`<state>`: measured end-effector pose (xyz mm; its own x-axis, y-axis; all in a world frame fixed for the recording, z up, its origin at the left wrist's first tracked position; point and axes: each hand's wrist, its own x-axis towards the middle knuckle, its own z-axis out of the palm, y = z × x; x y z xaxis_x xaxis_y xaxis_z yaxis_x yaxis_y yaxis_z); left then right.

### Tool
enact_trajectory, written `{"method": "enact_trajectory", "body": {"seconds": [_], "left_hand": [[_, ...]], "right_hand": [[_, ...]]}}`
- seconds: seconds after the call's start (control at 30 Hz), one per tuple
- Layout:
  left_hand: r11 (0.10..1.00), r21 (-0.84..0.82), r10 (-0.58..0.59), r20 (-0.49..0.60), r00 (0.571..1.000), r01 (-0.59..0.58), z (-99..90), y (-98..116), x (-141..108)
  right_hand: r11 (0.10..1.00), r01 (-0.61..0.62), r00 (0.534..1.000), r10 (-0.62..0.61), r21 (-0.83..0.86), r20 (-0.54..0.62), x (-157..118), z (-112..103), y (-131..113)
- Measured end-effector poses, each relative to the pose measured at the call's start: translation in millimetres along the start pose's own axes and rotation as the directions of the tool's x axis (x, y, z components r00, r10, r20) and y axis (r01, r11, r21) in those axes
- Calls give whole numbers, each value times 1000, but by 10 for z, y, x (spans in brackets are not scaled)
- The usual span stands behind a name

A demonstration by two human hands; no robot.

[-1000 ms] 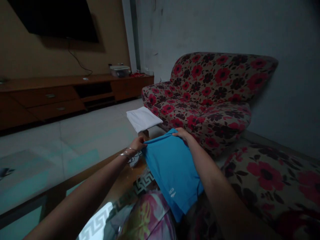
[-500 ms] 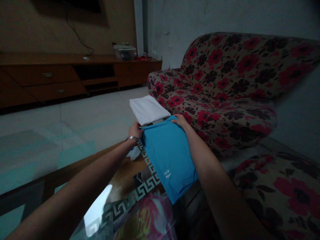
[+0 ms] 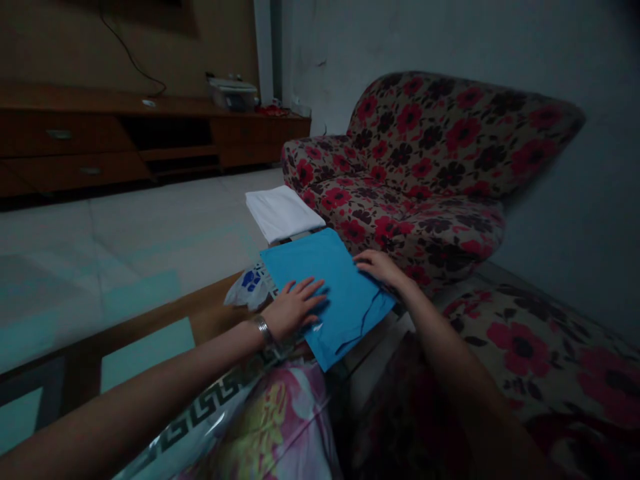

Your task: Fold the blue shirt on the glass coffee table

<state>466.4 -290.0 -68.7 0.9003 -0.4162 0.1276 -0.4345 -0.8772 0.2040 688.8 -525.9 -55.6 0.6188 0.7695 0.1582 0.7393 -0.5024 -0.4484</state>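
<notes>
Blue folded garment (image 3: 330, 293) lies flat on worktop (image 3: 210, 310) corner, just before white folded cloth (image 3: 283, 212). Left hand (image 3: 293, 308) rests palm-down on its near-left part, fingers (image 3: 311, 291) spread, grasping nothing. Right hand (image 3: 381, 267) presses right edge, fingers flat, released. Crumpled plastic bag (image 3: 249, 288), possibly printed, touches garment's left side. Floral armchair (image 3: 410, 180) beyond; dim light.
</notes>
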Motion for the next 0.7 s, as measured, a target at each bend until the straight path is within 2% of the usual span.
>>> {"method": "enact_trajectory", "body": {"seconds": [0.1,0.2,0.27,0.37,0.47,0.7], "left_hand": [[994,-73,93,114,989,-85,80,322,-232],[994,-98,60,178,982,-43,112,579,-439],[996,-88,6,188,982,11,85,716,-522],[994,-61,-76,161,984,87,22,887,-550],[992,-23,-123,107,987,126,20,1031,-516],[983,20,-185,82,979,184,168,1232,-544]], "right_hand": [[999,16,1000,-15,-44,11,-631,58,44],[998,-43,996,39,-49,-80,-1063,120,144],[994,-100,983,92,-42,-158,-1202,134,171],[953,-299,929,279,-48,-243,-1201,122,111],[886,-459,860,427,-62,-278,-1022,104,-23],[837,-527,843,491,-148,-222,-623,137,-348]]}}
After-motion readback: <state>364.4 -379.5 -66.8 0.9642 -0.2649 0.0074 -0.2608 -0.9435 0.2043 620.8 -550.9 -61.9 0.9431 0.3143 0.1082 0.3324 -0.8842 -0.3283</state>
